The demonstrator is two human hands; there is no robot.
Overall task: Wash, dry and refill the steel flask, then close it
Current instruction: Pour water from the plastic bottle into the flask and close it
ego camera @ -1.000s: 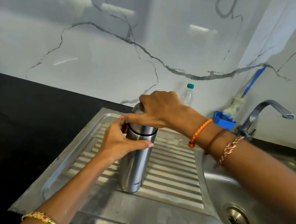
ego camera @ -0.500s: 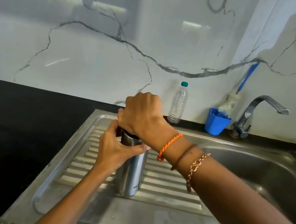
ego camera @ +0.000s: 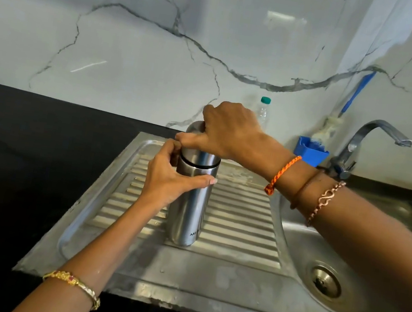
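A tall steel flask [ego camera: 190,207] stands upright on the ribbed drainboard [ego camera: 240,223] of the steel sink. My left hand [ego camera: 169,177] grips the flask's upper body, thumb across the front. My right hand [ego camera: 228,129] comes in from the right and curls over the steel cap [ego camera: 195,128] on top of the flask, hiding most of it. A thin black band shows where the cap meets the body.
The sink basin with its drain [ego camera: 325,281] lies to the right, under a steel tap [ego camera: 368,144]. A blue holder [ego camera: 311,149] with a brush and a clear plastic bottle [ego camera: 263,111] stand at the marble wall. Black counter [ego camera: 24,154] spreads to the left.
My right hand has turned on the cap, the wrist swinging back towards the right. My left hand keeps its grip on the body. The head camera shifted slightly.
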